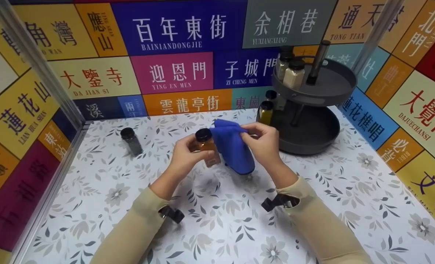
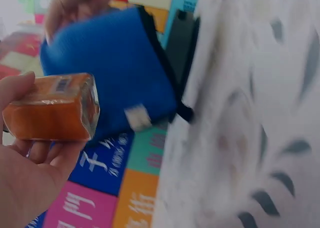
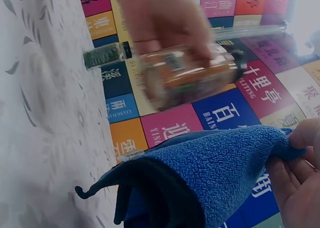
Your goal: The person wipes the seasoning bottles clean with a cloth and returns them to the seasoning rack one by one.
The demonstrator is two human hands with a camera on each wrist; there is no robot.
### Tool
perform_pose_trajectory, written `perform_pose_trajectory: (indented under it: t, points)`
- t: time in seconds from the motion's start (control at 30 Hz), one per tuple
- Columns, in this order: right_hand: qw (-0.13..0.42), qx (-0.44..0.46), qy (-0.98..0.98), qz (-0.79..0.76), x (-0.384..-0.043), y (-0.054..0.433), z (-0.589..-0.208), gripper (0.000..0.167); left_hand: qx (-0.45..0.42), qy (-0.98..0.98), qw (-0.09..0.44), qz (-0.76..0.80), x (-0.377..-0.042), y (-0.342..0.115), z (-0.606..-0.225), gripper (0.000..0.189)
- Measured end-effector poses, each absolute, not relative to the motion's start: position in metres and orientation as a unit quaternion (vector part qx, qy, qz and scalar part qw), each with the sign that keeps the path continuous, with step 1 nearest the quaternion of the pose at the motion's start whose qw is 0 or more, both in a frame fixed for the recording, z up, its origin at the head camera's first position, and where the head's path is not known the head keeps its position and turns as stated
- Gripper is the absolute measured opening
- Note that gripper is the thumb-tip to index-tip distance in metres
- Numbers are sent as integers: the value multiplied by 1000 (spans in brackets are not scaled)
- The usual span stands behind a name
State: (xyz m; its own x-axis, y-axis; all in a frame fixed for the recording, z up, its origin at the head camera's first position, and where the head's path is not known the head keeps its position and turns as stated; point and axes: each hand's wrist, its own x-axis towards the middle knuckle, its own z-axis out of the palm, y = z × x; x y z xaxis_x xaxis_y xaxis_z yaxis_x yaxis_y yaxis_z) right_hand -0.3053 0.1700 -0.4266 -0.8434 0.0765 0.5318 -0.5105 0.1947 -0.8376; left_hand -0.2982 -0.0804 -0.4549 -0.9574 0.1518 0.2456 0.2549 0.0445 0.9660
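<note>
My left hand [image 1: 188, 152] grips a black-capped spice jar [image 1: 211, 157] and holds it above the table. Orange-brown powder fills the jar [image 2: 55, 115] in the left wrist view, and a small barcode label shows on its side. A blue cloth [image 1: 234, 146] with a dark edge hangs from my right hand [image 1: 263, 143], pinched at its top between thumb and fingers. In the right wrist view the cloth [image 3: 215, 168] has a towel-like nap. Jar and cloth are side by side; whether they touch, I cannot tell.
At the left a black-capped jar of dark contents [image 1: 131, 142] stands on the floral tabletop [image 1: 114, 227]. A dark two-tier round rack [image 1: 314, 143] stands at the back right, with several capped jars on it. Patterned panels [image 1: 180, 27] wall the back and sides.
</note>
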Motion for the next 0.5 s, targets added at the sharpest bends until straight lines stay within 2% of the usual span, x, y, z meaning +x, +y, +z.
perform_pose_trajectory:
  t: [0.2,0.5]
  points:
    - [211,188,-749,599,-296,156,-430,15,-180,-720,15,-670,-283,-75,-443,45]
    - [227,260,-746,570,-284,148,-430,20,-194,-711,20,-676,-276,-72,-440,44]
